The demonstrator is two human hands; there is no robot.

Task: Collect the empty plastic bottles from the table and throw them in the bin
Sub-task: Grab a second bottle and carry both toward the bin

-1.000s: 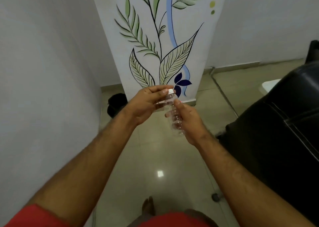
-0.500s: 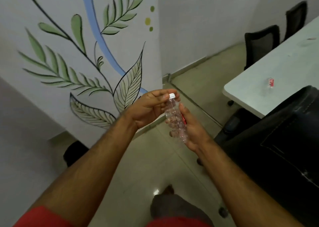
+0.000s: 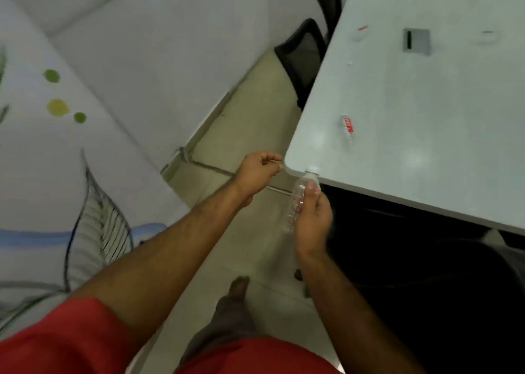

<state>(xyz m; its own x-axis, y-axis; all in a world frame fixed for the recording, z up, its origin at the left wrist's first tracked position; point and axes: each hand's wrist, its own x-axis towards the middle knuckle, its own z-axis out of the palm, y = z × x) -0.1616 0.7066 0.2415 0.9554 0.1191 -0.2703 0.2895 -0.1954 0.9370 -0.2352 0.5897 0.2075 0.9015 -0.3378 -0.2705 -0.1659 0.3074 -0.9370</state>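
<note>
Clear plastic bottle [image 3: 299, 203], white cap up, sits gripped in the right hand [image 3: 312, 220] just off the near corner of the pale counter [image 3: 426, 146]. Left hand [image 3: 257, 171] hangs beside that corner, fingers loosely curled, holding nothing visible. Another small bottle with a red label [image 3: 348, 127] lies on the counter, well apart from both hands; dark chair [image 3: 302, 58] beyond.

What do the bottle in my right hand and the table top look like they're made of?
Bottle: thin clear plastic, probably; see-through, with ridged, crinkled walls and a white cap. The right hand grips it.
Table: pale grey, smooth, likely laminate; soft light reflections suggest a semi-matte finish.
</note>
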